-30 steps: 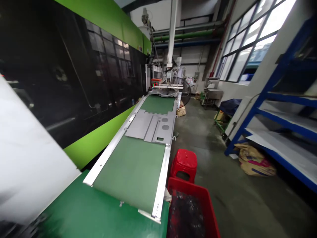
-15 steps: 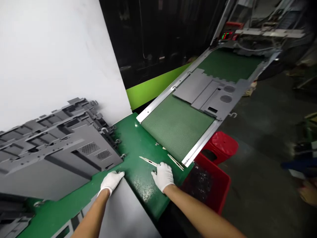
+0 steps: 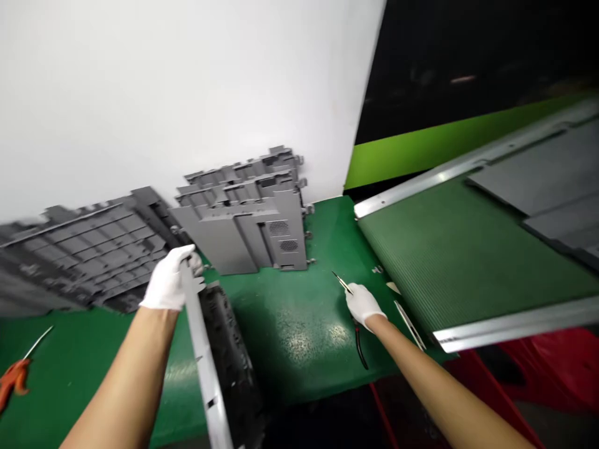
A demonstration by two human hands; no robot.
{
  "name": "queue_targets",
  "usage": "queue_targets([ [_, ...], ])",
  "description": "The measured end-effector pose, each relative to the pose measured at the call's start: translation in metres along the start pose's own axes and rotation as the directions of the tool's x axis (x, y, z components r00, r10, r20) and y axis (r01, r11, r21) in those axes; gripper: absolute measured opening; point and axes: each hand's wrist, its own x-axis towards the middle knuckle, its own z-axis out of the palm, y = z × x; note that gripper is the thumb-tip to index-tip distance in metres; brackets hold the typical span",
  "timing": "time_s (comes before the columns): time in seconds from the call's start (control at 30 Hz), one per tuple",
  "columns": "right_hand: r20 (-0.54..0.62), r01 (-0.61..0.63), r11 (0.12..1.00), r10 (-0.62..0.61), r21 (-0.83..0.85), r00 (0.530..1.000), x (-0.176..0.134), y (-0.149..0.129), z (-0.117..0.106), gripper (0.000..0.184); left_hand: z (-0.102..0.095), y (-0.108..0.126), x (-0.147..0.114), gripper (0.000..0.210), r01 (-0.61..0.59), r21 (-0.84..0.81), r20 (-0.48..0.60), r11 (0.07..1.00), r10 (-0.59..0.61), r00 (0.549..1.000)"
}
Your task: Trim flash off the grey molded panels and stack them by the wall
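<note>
My left hand [image 3: 172, 279], in a white glove, is closed around the top edge of a grey plastic panel [image 3: 206, 368], which stands tilted on its edge. The panel's ribbed inner side faces right. In my right hand [image 3: 365, 304], also gloved, is a craft knife [image 3: 343, 282] with its thin blade pointing up and left. Beside and partly under that hand lies a pair of pliers [image 3: 359, 346] with dark handles. A second, pale knife-like tool [image 3: 410, 325] rests near the conveyor's end.
Several grey panels [image 3: 234, 240] lean against the white wall [image 3: 210, 81] at the back of the green table [image 3: 299, 312]. More grey panels [image 3: 93, 249] stand left. An orange-handled tool [image 3: 16, 377] lies far left. A green conveyor belt [image 3: 458, 249] slopes in at right, above red bins [image 3: 552, 368].
My view has turned left. My left hand has raised the grey panel from flat onto its edge. My right hand has lifted the craft knife, and the pliers now show.
</note>
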Motion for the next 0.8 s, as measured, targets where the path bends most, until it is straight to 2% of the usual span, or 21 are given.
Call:
queue_targets([
  [0.03,0.036,0.054,0.997,-0.056,0.052,0.998,-0.017,-0.008,-0.008,0.028,0.004,0.002,-0.003,0.046,-0.015,-0.148,0.03,0.989,0.02,0.999],
  [0.07,0.1,0.102,0.971,-0.126,0.215,0.987,-0.038,-0.018,-0.017,0.029,0.01,0.003,-0.006,0.044,-0.046,-0.25,0.033,0.967,0.056,0.998],
  [0.1,0.127,0.139,0.928,-0.193,0.345,0.973,-0.063,-0.029,-0.028,0.035,0.017,0.004,-0.009,0.042,-0.085,-0.312,0.019,0.946,0.095,0.995],
  [0.13,0.131,0.189,0.894,-0.261,0.407,0.956,-0.089,-0.041,-0.039,0.041,0.025,0.005,-0.011,0.04,-0.114,-0.347,0.011,0.931,0.126,0.992],
  [0.23,0.185,0.363,0.827,-0.474,0.43,0.861,-0.168,-0.082,-0.071,0.044,0.039,0.004,-0.018,0.034,-0.183,-0.363,-0.021,0.914,0.188,0.982],
  [0.3,0.309,0.387,0.845,-0.504,0.368,0.807,-0.209,-0.108,-0.086,0.04,0.041,0.001,-0.019,0.028,-0.232,-0.354,-0.057,0.906,0.227,0.972],
  [0.37,0.35,0.39,0.886,-0.458,0.25,0.817,-0.236,-0.129,-0.093,0.037,0.038,-0.003,-0.018,0.025,-0.284,-0.351,-0.075,0.892,0.276,0.958],
  [0.5,0.338,0.468,0.883,-0.441,0.0,0.832,-0.251,-0.159,-0.089,0.048,0.032,-0.012,-0.013,0.027,-0.347,-0.394,-0.052,0.851,0.357,0.933],
  [0.6,0.323,0.441,0.884,-0.377,-0.156,0.868,-0.249,-0.171,-0.081,0.056,0.029,-0.017,-0.011,0.028,-0.344,-0.458,-0.059,0.82,0.358,0.932],
  [0.8,0.295,0.464,0.834,-0.382,-0.298,0.876,-0.258,-0.171,-0.065,0.052,0.019,-0.024,-0.014,0.03,-0.359,-0.408,-0.085,0.839,0.357,0.93],
])
